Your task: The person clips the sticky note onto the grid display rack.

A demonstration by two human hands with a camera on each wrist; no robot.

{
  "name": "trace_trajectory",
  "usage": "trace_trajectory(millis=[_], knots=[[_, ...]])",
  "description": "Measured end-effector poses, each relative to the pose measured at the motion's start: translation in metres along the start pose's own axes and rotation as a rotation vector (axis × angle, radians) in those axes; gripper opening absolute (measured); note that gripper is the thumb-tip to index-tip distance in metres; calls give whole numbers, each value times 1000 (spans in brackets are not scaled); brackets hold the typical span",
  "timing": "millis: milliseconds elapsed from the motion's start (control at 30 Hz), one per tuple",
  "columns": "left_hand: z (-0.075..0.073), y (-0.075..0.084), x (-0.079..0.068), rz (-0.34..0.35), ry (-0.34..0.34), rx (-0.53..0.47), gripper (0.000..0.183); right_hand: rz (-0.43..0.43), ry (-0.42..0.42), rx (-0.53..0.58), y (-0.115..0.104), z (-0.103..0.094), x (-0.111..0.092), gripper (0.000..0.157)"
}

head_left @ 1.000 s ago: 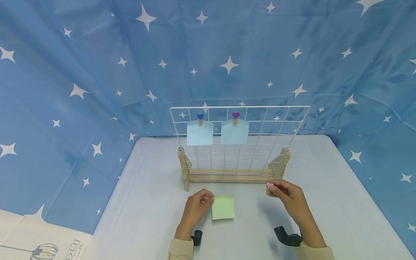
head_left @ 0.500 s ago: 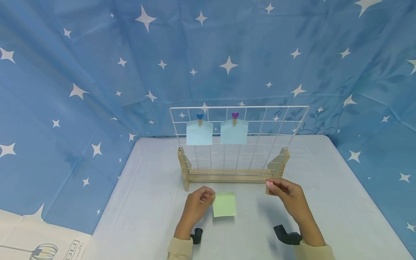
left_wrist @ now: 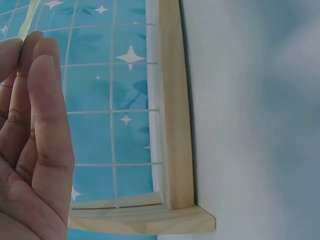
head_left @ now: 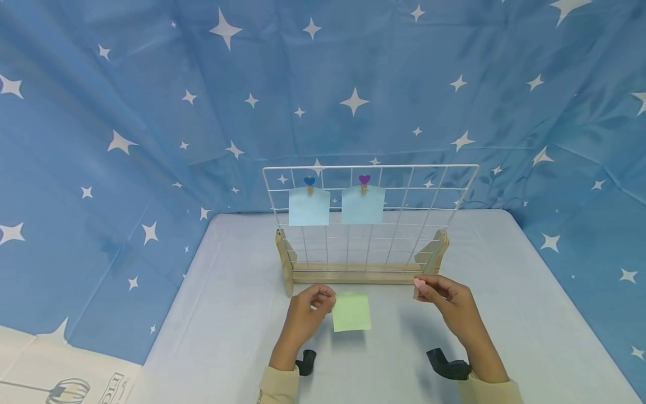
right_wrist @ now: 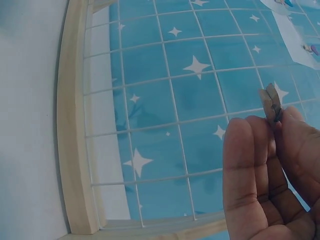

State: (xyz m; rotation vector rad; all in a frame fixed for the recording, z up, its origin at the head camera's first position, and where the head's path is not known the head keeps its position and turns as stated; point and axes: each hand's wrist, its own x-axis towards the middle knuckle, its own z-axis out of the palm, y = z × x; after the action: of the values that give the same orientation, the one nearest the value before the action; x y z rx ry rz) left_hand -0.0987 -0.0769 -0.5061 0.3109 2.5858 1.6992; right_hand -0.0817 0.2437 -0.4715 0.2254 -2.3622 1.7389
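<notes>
My left hand pinches the left edge of a light green sticky note between thumb and fingers; the left wrist view shows the note nearly edge-on. To the right, my right hand pinches a small wooden clothespin with a pink heart on it. Both hands are in front of a white wire grid in a wooden stand. Two light blue notes hang on the grid: the left one under a blue heart clothespin, the right one under a purple heart clothespin.
The stand rests on a white-covered table. Behind it hangs a blue curtain printed with white stars. Black curved pieces sit at the left wrist and the right wrist.
My left hand has moved slightly up and to the right, carrying the green note with it. The right hand, with the clothespin, has risen only a little.
</notes>
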Motion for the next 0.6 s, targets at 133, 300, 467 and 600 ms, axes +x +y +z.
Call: trace_trajectory(millis=[133, 300, 467, 600], knots=[[-1, 4, 0, 3, -2, -34, 7, -27, 0, -3, 0, -2, 0, 18], [0, 11, 2, -22, 2, -79, 8, -50, 9, -4, -2, -4, 0, 18], [0, 18, 4, -31, 13, -110, 9, -54, 10, -2, -6, -6, 0, 19], [1, 21, 5, -44, 4, -139, 10, -45, 18, 0, -7, -8, 1, 22]])
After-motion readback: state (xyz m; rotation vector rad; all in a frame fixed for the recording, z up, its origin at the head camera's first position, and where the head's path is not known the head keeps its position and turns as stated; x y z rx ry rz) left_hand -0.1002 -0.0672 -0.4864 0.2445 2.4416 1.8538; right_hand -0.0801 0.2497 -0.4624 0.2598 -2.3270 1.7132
